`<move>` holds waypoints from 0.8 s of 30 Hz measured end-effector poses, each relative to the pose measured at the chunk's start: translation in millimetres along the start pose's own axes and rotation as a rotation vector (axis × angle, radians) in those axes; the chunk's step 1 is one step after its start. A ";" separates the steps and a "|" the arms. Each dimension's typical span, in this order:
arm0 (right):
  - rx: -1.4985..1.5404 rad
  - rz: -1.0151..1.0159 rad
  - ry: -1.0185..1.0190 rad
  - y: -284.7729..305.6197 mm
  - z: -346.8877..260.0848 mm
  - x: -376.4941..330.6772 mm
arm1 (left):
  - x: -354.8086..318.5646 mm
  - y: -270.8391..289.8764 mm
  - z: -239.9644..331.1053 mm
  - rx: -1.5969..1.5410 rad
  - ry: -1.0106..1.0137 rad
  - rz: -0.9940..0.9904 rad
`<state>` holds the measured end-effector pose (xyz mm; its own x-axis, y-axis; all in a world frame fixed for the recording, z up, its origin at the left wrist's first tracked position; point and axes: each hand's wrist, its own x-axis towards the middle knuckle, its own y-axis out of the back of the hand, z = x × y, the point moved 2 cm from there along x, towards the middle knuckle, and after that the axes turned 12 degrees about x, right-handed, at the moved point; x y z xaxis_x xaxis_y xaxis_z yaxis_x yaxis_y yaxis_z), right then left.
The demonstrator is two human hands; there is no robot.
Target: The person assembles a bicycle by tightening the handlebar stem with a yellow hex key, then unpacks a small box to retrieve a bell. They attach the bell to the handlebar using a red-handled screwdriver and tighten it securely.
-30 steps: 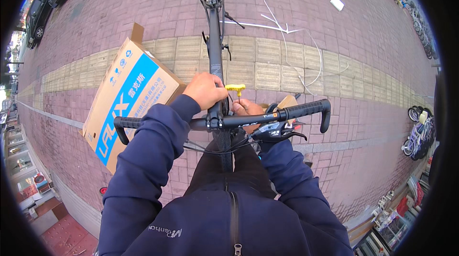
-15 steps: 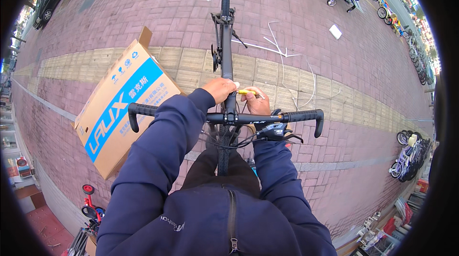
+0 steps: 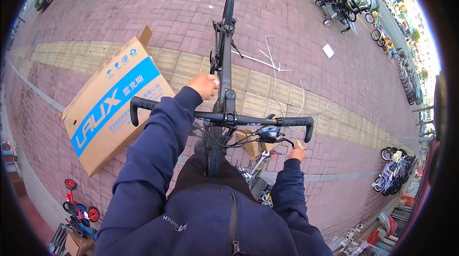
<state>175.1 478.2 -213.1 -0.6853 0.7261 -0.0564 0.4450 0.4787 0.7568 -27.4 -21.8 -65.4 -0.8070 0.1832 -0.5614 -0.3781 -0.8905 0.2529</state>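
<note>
A black bicycle (image 3: 226,72) stands in front of me, its rear wheel pointing away and its front wheel between my legs. Beside the left of its top tube is my left hand (image 3: 204,86), fingers closed; a small whitish spot shows at the thumb, but what it holds I cannot make out. My right hand (image 3: 297,152) is closed around a small yellow tool (image 3: 300,143), mostly hidden by the fingers. That hand is below the right end of the handlebar (image 3: 258,121), close to the brake lever (image 3: 287,141).
A large cardboard box (image 3: 117,105) lies at left. Tools (image 3: 262,160) and cardboard pieces are on the ground below the handlebar. White straps (image 3: 276,67) and a white packet (image 3: 328,50) lie beyond. Small bikes stand at right (image 3: 394,172) and a tricycle (image 3: 79,208) at lower left.
My right hand has moved from the top tube down and right, past the handlebar, with the yellow tool. My left hand has shifted slightly left, off the tube. The view has turned a little.
</note>
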 end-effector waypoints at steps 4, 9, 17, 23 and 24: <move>0.416 0.373 0.069 107.2 -44.1 19.0 | -4.8 18.8 -0.8 0.146 -0.130 0.104; 0.645 -0.007 0.570 117.2 -220.3 -6.0 | 7.1 1.8 -11.5 0.285 -0.190 0.268; 0.000 -0.751 1.168 -26.9 -403.5 -67.1 | -8.8 -24.2 15.9 -0.039 -0.670 0.224; -0.548 -0.829 1.327 -69.5 -442.6 -72.3 | -29.0 -32.5 28.0 -0.023 -0.696 0.216; -0.579 -0.811 1.346 -71.8 -447.8 -72.9 | -30.1 -32.7 28.8 0.019 -0.728 0.253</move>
<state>-65.1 169.9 28.3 -0.7247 -0.6600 -0.1980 -0.2944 0.0369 0.9550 -3.9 13.8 -34.0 -0.9624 0.2086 0.1737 -0.1446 -0.9356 0.3222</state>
